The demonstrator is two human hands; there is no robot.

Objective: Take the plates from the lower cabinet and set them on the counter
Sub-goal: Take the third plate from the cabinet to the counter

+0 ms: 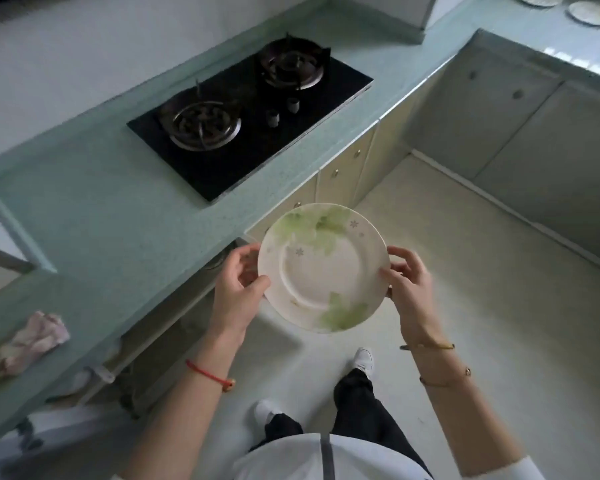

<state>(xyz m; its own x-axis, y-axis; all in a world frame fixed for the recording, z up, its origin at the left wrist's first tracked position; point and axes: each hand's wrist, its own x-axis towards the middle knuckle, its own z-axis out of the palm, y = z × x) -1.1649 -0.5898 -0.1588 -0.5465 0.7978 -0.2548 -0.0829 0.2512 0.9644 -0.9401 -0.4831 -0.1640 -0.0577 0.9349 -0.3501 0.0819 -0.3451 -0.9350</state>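
Both hands grip one plate (323, 266) by opposite edges: the left hand (238, 284) has its thumb laid over the near-left rim with the fingers curled beneath, and the right hand (407, 282) pinches the right rim the same way, thumb on top and fingers under. Held at two points like this, the plate stays nearly level and face up, which suits carrying it without a tilt or slip. It hangs in the air over the floor, just off the front edge of the counter (118, 216) and not touching it.

To the left, under the counter, the lower cabinet (174, 317) stands open, dark inside; I cannot tell whether more plates remain there. On the counter sits a black stove (250, 119), so the bare stretch to its left looks the likeliest spot to set the plate down. A crumpled pink cloth (32, 341) lies at the near end, well apart from that stretch. Two other plates (565, 5) rest on the far counter at the top right.
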